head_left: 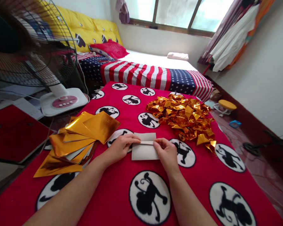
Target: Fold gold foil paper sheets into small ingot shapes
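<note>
A sheet of paper (145, 153), pale grey side up, lies on the red cloth in front of me, with a raised crease across its middle. My left hand (122, 146) pinches the crease at its left end. At the right end, my right hand (166, 152) pinches the same crease between thumb and fingers. To the left rests a loose stack of gold foil paper sheets (77, 133), some showing pale undersides. A heap of folded gold foil pieces (184, 114) covers the cloth at the back right.
The red cloth (188, 191) has round black-and-white figure prints. A white-based fan (63, 100) stands at the left, beside a dark red board (16, 131). Beyond the table is a bed with a striped, starred cover (141, 73). A yellow stool (227, 105) stands at the right.
</note>
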{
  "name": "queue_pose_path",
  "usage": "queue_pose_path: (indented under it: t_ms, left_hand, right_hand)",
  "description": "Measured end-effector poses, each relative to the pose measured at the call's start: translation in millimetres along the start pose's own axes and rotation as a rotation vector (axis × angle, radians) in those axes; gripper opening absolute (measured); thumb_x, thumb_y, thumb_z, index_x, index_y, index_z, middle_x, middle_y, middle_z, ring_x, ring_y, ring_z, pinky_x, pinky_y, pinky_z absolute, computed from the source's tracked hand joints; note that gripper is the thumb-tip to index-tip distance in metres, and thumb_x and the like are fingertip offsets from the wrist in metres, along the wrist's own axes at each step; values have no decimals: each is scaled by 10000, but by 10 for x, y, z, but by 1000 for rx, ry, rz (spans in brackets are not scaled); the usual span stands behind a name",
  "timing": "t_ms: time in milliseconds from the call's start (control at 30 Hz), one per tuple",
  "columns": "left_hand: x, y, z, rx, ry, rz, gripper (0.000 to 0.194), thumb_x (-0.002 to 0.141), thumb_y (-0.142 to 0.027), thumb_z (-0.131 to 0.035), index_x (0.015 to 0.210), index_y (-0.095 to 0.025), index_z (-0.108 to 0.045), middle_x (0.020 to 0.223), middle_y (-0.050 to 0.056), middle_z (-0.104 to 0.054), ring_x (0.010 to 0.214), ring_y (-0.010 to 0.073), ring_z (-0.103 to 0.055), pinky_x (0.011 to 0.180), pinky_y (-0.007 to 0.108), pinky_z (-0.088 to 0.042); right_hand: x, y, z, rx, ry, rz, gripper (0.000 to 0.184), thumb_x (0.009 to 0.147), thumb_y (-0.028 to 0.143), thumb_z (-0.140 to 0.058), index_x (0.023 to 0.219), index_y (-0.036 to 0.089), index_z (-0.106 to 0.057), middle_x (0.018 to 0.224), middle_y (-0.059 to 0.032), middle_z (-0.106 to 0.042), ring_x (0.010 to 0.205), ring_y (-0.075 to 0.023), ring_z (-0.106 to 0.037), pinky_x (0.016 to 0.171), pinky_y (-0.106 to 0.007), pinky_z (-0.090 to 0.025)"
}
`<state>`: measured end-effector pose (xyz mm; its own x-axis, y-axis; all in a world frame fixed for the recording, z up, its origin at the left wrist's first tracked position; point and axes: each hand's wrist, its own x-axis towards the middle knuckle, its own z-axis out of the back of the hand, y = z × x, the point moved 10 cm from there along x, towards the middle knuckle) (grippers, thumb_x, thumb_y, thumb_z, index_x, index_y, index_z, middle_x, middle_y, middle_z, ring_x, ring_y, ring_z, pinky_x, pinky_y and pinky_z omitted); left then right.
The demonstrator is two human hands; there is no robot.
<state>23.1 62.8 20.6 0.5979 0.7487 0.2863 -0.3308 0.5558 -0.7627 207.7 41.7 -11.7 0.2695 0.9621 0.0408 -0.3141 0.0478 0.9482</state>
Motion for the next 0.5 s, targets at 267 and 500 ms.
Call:
queue_pose_path:
  t_ms: [267, 500]
  left_hand:
    - [-46, -63, -60, 105, 74, -54, 334, 890, -102, -481, 1081, -226, -726, 1188, 86, -675, 1086, 197, -612, 963, 348, -480]
    - [-69, -122, -54, 111, 76, -105, 396, 874, -65, -481, 1161, -242, -689, 1199, 87, -681, 1151, 211, -598, 1027, 394, -450]
  right_hand:
    - [27, 127, 58, -300, 198, 193, 280, 757, 157, -538, 924, 216, -754, 839, -43, -621, 628, -145, -569, 617, -275, -475]
    - [-95, 378, -12, -449, 353, 478, 449, 722, 50, -609, 1073, 310, -712, 1106, -48, -599, 1033, -218, -568, 896, -356, -483]
